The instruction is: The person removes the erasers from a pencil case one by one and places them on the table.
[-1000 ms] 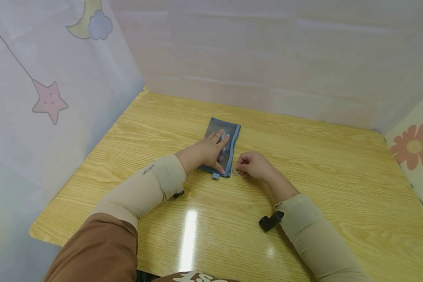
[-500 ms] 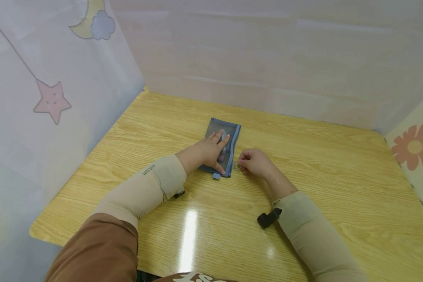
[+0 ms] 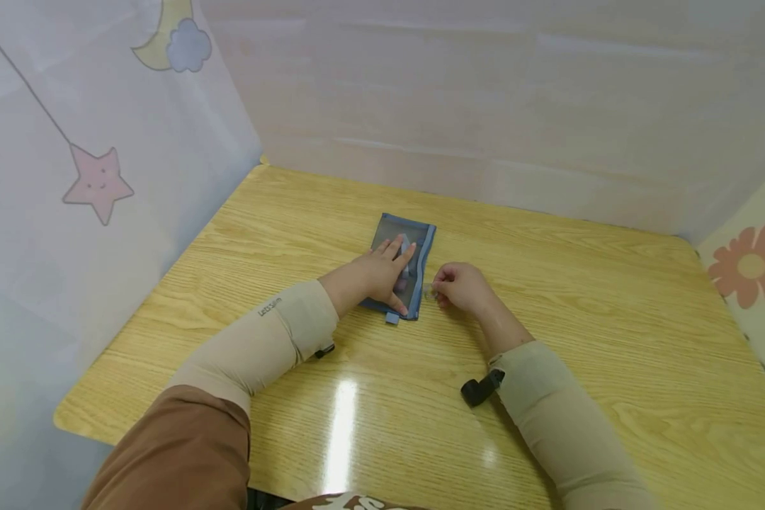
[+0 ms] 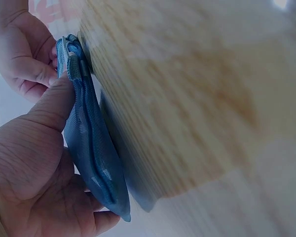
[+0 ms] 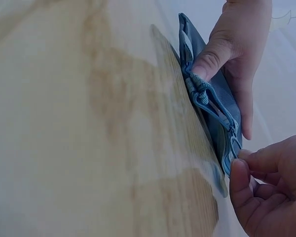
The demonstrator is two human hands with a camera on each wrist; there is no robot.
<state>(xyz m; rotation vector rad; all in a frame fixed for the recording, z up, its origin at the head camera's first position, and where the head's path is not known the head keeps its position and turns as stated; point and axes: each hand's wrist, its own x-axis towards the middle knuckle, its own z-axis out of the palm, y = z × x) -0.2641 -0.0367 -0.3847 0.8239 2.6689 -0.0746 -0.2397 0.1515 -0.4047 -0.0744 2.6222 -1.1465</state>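
Note:
A blue mesh zip pouch (image 3: 390,225) lies on the wooden table with a few pale items visible inside. My left hand (image 3: 380,275) rests on top, fingers spread, thumb near the pouch's near right corner. At the right edge, my right hand (image 3: 464,287) pinches a small zipper pull (image 3: 428,291) between thumb and fingertips. From the right wrist, the zipper (image 5: 218,111) shows a gap between its two sides, between my left thumb and the pull. The pouch (image 4: 91,143) looks slightly raised at its edge in the left wrist view. Whatever lies under the left palm is hidden.
The wooden table (image 3: 586,297) extends on all sides of the pouch. A small blue fabric tab (image 3: 392,319) sticks out at the pouch's near end. Printed cloth walls (image 3: 484,92) stand behind the table and at both sides. Dark wrist cameras (image 3: 482,388) hang under the forearms.
My right hand has moved a little away from the body along the pouch's right edge, taking the zipper pull with it. My left hand and the pouch have stayed in place.

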